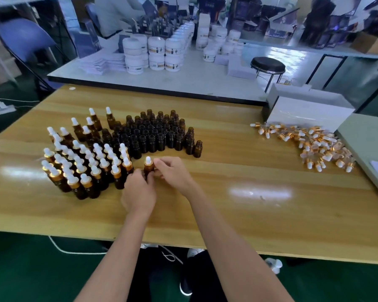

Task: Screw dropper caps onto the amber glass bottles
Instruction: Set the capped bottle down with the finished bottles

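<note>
Both hands meet over the wooden table (227, 175) on a single amber bottle (148, 169), held upright. The left hand (139, 194) wraps its curled fingers round the lower body of the bottle. The right hand (175, 173) pinches the dropper cap (148, 160) at the neck, so that the cap's white bulb stands clear above the fingertips.

Just to the left of the grip stands a block of capped bottles (85, 166), each with a gold collar and white bulb. Just beyond the grip is a dense block of uncapped bottles (155, 134). Well to the right lies a heap of loose dropper caps (310, 144), and past it a white box (308, 110).

Far beyond the grip, on a second, pale table (183, 81), stacked white jars (155, 53) carry labels with a yellow band. Their writing is too blurred to read. A black stool (267, 65) stands to the right of the jars.
</note>
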